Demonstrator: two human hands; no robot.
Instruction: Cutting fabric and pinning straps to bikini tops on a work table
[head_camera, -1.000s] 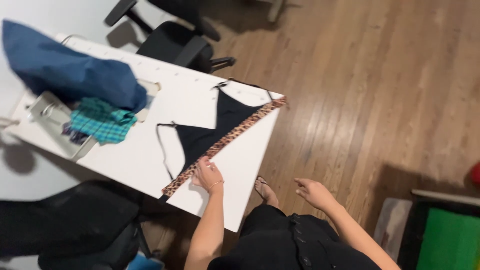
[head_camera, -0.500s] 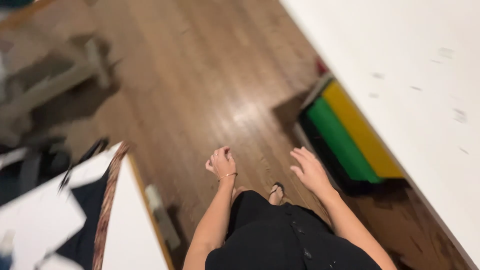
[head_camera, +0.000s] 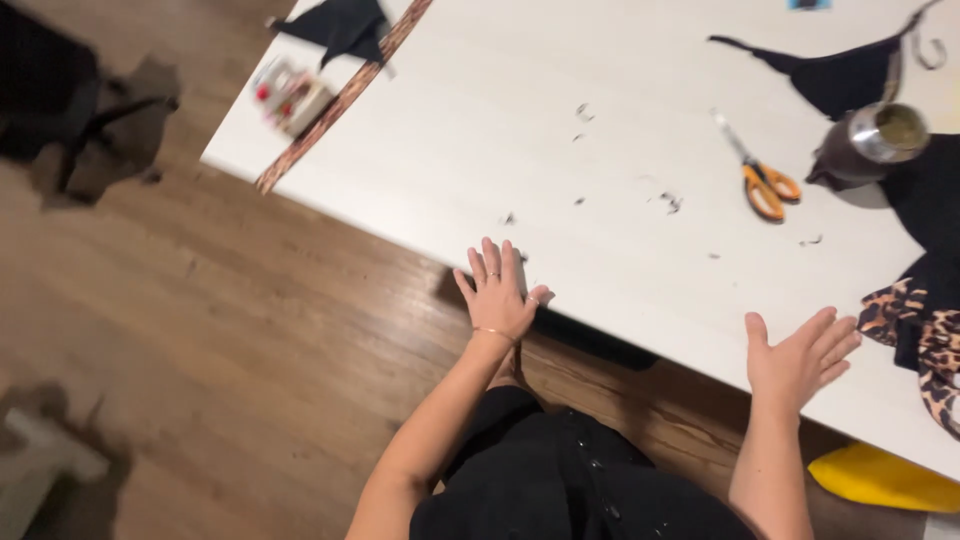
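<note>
left hand open at white table edge, right hand open nearby

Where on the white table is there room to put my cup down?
The widest bare patch on the white table lies between the leopard-print strip and the orange scissors, beyond the left hand. Another runs between both hands. It is crowded past the right hand: metal cup, black fabric.
</note>
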